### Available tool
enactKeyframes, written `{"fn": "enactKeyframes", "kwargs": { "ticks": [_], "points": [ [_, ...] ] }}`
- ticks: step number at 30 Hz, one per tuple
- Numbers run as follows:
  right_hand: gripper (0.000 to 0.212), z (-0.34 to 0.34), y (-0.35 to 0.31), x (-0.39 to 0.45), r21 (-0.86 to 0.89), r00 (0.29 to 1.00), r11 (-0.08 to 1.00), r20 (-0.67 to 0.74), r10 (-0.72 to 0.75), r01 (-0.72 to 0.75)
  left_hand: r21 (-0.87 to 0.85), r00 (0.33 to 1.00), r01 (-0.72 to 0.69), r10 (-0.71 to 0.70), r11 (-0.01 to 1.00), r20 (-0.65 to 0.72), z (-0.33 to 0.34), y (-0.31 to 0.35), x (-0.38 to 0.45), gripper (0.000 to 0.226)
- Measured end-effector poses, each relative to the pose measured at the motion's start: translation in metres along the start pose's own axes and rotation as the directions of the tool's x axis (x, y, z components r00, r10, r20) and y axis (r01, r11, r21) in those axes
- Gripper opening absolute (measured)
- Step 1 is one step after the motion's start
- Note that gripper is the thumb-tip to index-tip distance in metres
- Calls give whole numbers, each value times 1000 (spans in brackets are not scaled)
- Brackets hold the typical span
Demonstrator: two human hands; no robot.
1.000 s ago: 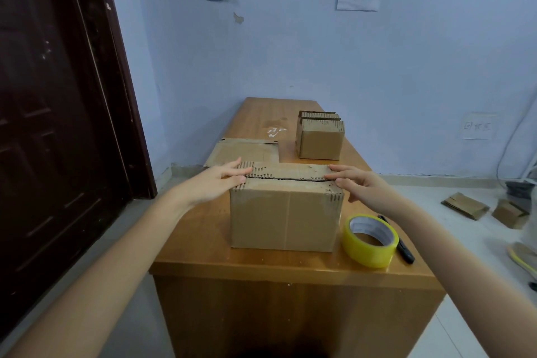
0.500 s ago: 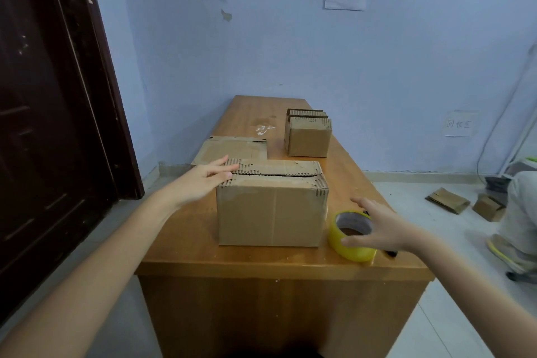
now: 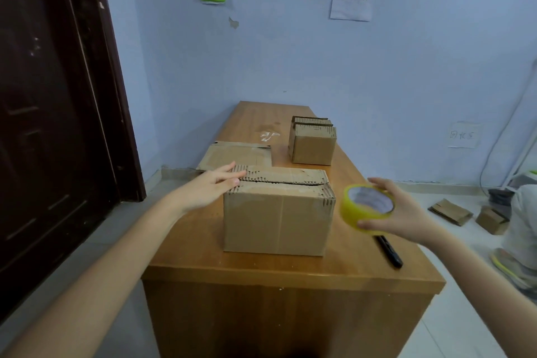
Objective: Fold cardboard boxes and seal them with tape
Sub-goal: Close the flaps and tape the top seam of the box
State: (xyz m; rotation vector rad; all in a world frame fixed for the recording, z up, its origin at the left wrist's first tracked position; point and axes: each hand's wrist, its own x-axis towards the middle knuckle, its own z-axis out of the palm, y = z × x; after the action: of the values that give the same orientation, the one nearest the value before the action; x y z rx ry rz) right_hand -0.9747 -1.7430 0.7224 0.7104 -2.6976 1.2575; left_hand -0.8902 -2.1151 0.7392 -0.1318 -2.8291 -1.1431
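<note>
A brown cardboard box (image 3: 277,221) stands near the front of the wooden table (image 3: 220,256), its two top flaps folded down with a narrow gap between them. My left hand (image 3: 209,187) lies flat against the box's top left edge, fingers on the flaps. My right hand (image 3: 398,209) holds a roll of yellow tape (image 3: 366,206) lifted off the table just right of the box. A black pen (image 3: 389,250) lies on the table beneath the roll.
A smaller folded box (image 3: 313,144) stands farther back on the table, and a flat cardboard sheet (image 3: 236,154) lies at the left edge. A dark door (image 3: 52,96) is on the left. Flattened boxes (image 3: 450,211) and a person's shoe (image 3: 507,266) are on the floor to the right.
My right hand left the box top, went down to the tape roll, gripped it and lifted it off the table. My left hand has stayed on the box.
</note>
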Motion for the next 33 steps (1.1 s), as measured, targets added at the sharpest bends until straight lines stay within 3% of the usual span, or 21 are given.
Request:
{"fn": "enactKeyframes", "kwargs": {
  "ticks": [4, 9, 10, 13, 14, 20, 23, 26, 29, 33],
  "points": [
    [93, -21, -54, 26, 269, 992, 958, -93, -79, 102, -21, 1000, -9, 9, 1000, -24, 3, 0, 0, 39],
    [99, 7, -124, 66, 584, 992, 807, 30, -127, 86, -47, 999, -7, 5, 999, -54, 4, 0, -2, 40],
    [96, 18, -134, 72, 602, 989, 797, 74, -129, 59, -65, 998, -4, 1, 998, -59, 5, 0, -2, 40],
    [51, 55, -156, 86, 656, 971, 755, 196, -139, -25, -159, 995, -12, -4, 987, -96, 8, 2, -3, 37],
    [46, 66, -158, 90, 681, 963, 729, 234, -134, -64, -195, 993, -18, -5, 981, -120, 10, 3, -5, 36],
    [83, 104, -151, 98, 777, 947, 601, 305, -102, -186, -427, 971, -36, -69, 903, -229, 24, 8, -8, 36],
    [74, 109, -143, 99, 807, 951, 554, 297, -83, -203, -527, 945, -18, -157, 850, -286, 26, 7, -6, 38],
    [71, 109, -140, 101, 816, 955, 539, 290, -67, -210, -682, 882, -34, -299, 731, -365, 19, 6, 0, 38],
    [75, 109, -141, 100, 840, 963, 501, 267, -42, -211, -758, 878, -68, -321, 649, -354, 9, 11, 5, 39],
    [70, 109, -142, 100, 837, 957, 503, 283, -67, -213, -719, 893, -51, -290, 693, -343, 1, 22, 12, 24]
  ]
}}
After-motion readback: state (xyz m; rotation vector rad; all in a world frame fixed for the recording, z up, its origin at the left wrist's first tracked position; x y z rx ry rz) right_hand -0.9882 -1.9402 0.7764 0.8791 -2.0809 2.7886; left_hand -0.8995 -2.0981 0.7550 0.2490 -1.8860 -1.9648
